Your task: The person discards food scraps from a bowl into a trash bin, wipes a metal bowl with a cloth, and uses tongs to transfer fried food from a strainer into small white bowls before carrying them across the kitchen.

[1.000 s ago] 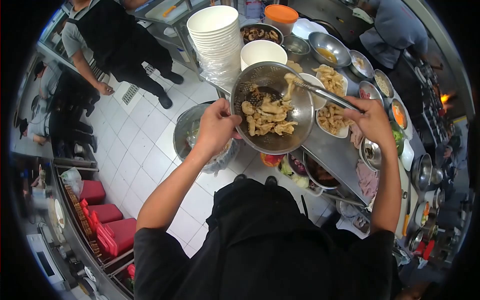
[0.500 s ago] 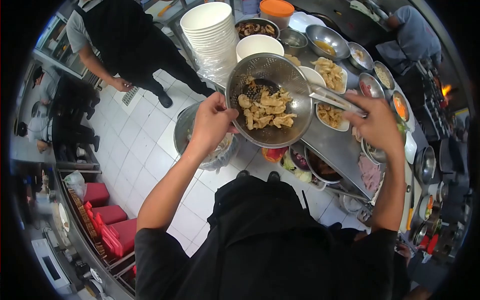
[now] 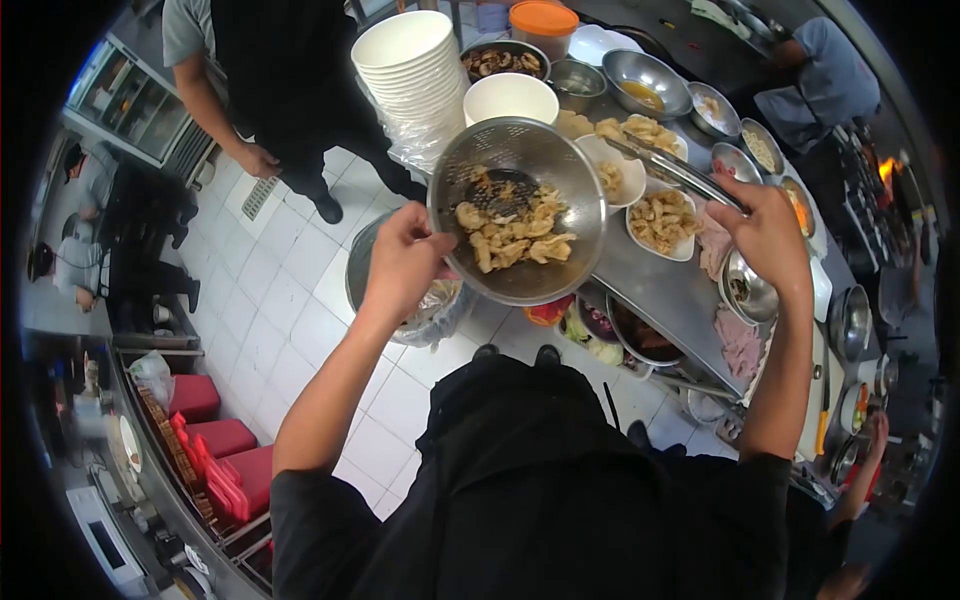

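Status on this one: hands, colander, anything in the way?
Left hand grips rim of round perforated steel colander holding pale fried pieces. Right hand holds long metal tongs over white plate. Nothing between them.

- You've got a stack of white bowls [image 3: 405,60] at the counter's [image 3: 650,290] far left corner.
- Orange-lidded tub [image 3: 543,20] on its far edge.
- Lined bin [image 3: 362,272] below its left edge.

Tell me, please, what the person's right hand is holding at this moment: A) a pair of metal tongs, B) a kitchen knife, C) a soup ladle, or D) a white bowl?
A: the right hand is closed around metal tongs that stretch out over the counter, while the left hand holds the colander of fried pieces.
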